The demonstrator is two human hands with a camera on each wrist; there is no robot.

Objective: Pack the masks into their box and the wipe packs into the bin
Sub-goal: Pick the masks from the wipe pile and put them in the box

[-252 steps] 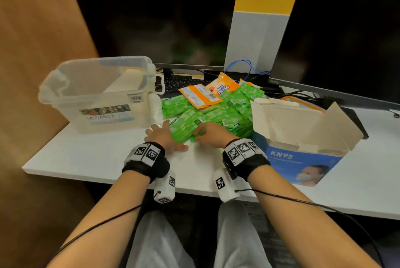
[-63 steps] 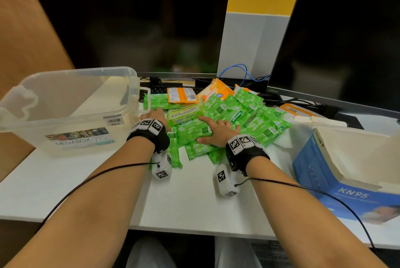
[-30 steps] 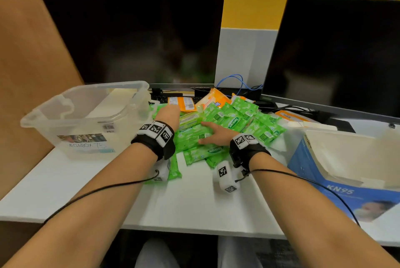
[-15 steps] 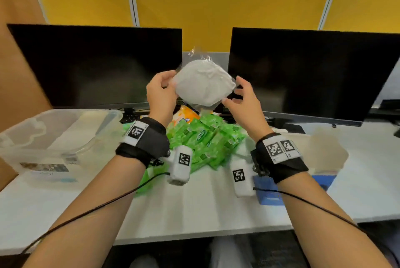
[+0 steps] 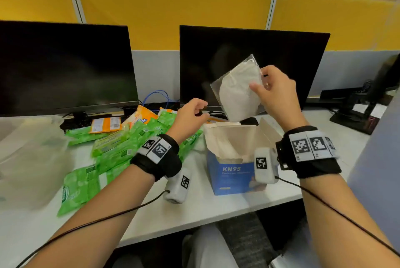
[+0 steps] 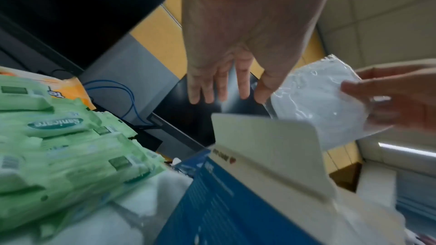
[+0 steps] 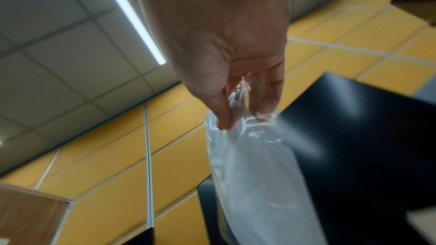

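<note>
My right hand (image 5: pixel 273 92) pinches the bagged mask (image 5: pixel 237 90) by its slippery wrapper, just above the open KN95 box (image 5: pixel 232 172). My left hand (image 5: pixel 190 114), fingers relaxed and empty, hovers beside the box; the mask may catch a flap and slide out.

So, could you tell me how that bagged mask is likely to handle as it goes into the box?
The bagged mask probably weighs little: the right hand holds it by one edge. Its glossy clear wrapper looks slippery. It keeps its shape hanging, so it is likely semi-stiff.
</note>
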